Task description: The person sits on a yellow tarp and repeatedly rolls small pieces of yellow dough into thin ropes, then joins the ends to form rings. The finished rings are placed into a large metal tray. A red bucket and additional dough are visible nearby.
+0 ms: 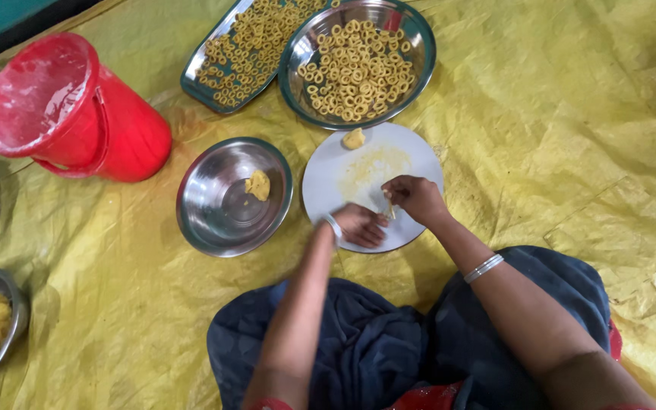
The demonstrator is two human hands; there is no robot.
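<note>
Head view: both hands rest on the white board point(411, 156). Right hand point(417, 198) pinches a thin dough strip point(389, 206); left hand point(361, 225), just beside it, lies loosely curled, holding nothing. Beyond the right hand sits a dough lump point(354, 139); left of the left hand, a steel bowl point(214, 220).

I look all over my view and I see no boxes, bags or packets. I see no labels, no signs and no screens either.
</note>
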